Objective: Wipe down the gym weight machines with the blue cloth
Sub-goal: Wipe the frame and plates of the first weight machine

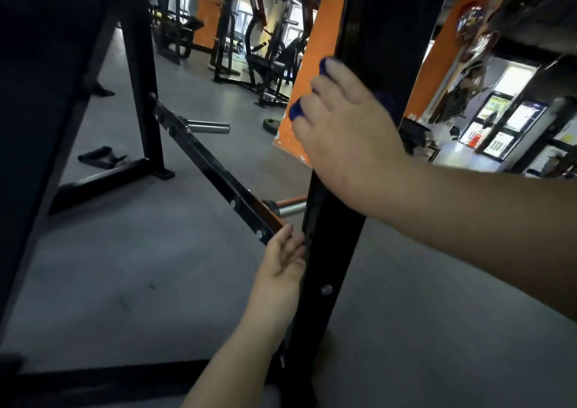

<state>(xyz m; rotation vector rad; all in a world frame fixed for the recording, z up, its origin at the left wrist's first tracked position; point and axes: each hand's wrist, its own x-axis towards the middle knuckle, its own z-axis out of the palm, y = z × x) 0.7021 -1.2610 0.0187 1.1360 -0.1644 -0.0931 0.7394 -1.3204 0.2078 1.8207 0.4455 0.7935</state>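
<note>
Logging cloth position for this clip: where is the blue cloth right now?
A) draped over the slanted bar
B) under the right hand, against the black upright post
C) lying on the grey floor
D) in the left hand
B: bits of the blue cloth show between the fingers of the right hand, which presses it on the black upright post; the left hand has no cloth.

Dim interior. We see daylight entering through windows (293, 22) far beyond the right hand (349, 136), and bright panels (499, 117) to its right. The black upright (331, 251) beside the left hand (282, 261) loses detail. Motion blur softens both hands; wide-angle distortion bends edges.
</note>
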